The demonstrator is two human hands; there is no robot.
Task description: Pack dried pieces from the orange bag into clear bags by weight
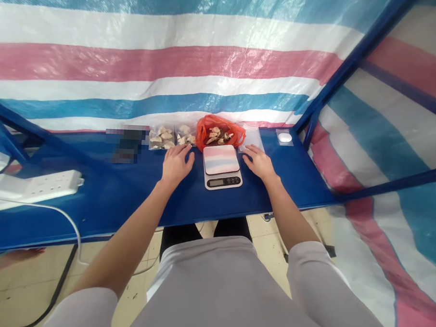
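My left hand (pixel 177 163) lies palm down on the blue table, fingers stretched out, just in front of two clear bags of pale dried pieces, a left bag (pixel 162 138) and a right bag (pixel 185 134). On the other side, my right hand (pixel 257 161) rests with spread fingers at the near edge of a flat clear plastic bag (pixel 254 137). Between the hands stands a kitchen scale (pixel 221 161) with a grey display; its platform carries nothing. Behind it, an open red plastic bag (pixel 204 132) holds brownish-white dried pieces, perhaps mushrooms. Neither hand holds anything.
A white oval item (pixel 284 137) on a small clear bag lies at the right. Leftward are a pixelated dark object (pixel 130 143) and a white power strip (pixel 54 184) with a cable. Blue frame bars (pixel 329 93) and striped sheeting (pixel 171 65) enclose the table (pixel 187 205).
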